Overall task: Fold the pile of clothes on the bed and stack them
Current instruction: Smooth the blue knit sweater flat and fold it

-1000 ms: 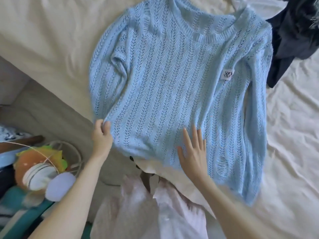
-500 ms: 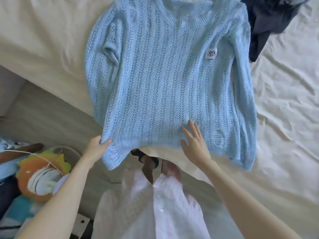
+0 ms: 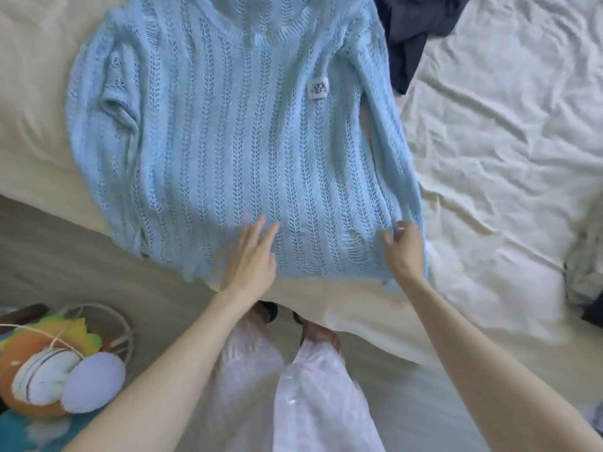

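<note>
A light blue open-knit sweater (image 3: 235, 138) lies spread face up on the cream bed sheet (image 3: 502, 158), neckline at the far edge and hem toward me. It carries a small white label (image 3: 318, 90). My left hand (image 3: 251, 256) rests flat with straight fingers on the lower middle of the sweater near the hem. My right hand (image 3: 403, 249) pinches the cuff of the sweater's right sleeve at the lower right corner. Both sleeves lie along the sweater's sides.
A dark navy garment (image 3: 411, 37) lies bunched at the top right of the bed. More crumpled cloth (image 3: 584, 272) sits at the right edge. Plush toys (image 3: 55, 370) and a wire basket (image 3: 111, 324) stand on the floor at lower left. My white trousers hang below.
My left hand let go of the sweater's left hem corner and moved right onto its lower middle. My right hand moved from the middle to the right sleeve cuff and took hold of it.
</note>
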The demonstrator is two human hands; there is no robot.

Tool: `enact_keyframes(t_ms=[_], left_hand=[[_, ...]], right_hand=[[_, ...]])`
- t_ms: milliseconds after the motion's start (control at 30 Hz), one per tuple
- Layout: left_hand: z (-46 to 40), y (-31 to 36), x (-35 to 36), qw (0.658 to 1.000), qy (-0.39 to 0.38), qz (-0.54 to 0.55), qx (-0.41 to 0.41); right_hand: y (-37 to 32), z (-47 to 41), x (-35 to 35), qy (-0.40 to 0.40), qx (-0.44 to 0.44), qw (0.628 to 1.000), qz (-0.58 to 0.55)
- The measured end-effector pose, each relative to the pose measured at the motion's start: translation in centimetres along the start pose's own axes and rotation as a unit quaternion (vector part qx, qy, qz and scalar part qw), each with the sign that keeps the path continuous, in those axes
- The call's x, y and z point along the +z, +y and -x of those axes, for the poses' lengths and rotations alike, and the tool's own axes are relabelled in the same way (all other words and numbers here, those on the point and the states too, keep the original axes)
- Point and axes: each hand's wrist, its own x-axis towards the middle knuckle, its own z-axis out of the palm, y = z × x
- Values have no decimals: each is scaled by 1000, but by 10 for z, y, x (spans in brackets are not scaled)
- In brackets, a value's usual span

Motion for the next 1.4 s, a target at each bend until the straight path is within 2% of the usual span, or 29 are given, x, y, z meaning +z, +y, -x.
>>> enact_keyframes(t_ms=[100,233,300,433,467,567,600,667,733,767,867,933,1000,1033,1100,1167,1233,1267,1300,1333,1400], left_hand=[[-7,33,29,998,-40,-29,33],[-15,71,55,994,-67,-74,47],[-18,85,64,989,-88,-107,56],[-21,102,69,974,-159,-158,38],[-22,105,67,972,-166,-162,30],[-27,117,58,980,-131,-150,11],[-29,120,55,983,-114,-144,13],[-33,126,52,984,-103,-146,29],[-34,131,52,976,-134,-165,48],[-35,133,53,970,-163,-173,48],[-37,138,55,952,-251,-172,18],[-41,145,51,958,-260,-125,-1],[-46,157,43,973,-226,19,-48],[-49,164,37,969,-202,115,-82],[-53,183,25,926,-174,301,-149],[-57,201,16,861,-165,442,-188],[-65,215,7,812,-156,531,-185],[-69,220,3,803,-153,549,-174],[-72,224,-1,808,-145,546,-164],[-75,226,-3,831,-123,518,-160],[-75,222,-8,893,-57,416,-159]], right_hand=[[7,-13,0,-85,41,995,-40],[24,-21,-16,-127,13,987,-100],[42,-21,-32,-127,-8,986,-106],[75,-24,-49,-195,-11,979,-59],[78,-25,-50,-179,-18,982,-59],[78,-40,-51,-39,-28,994,-93],[75,-46,-53,-28,-14,996,-87],[72,-60,-54,-91,5,995,-48],[69,-69,-55,-150,-21,988,15],[69,-73,-55,-154,-29,987,16],[71,-83,-73,-118,24,987,-108],[75,-90,-95,-46,57,977,-198],[74,-94,-122,35,45,966,-254],[71,-94,-135,64,27,958,-279],[57,-85,-151,78,-23,945,-316],[36,-65,-154,42,-104,946,-303],[20,-40,-144,-62,-186,953,-233],[15,-29,-136,-131,-218,951,-178],[12,-20,-129,-195,-243,942,-124],[12,-14,-122,-241,-258,931,-88],[14,-10,-114,-258,-246,931,-80]])
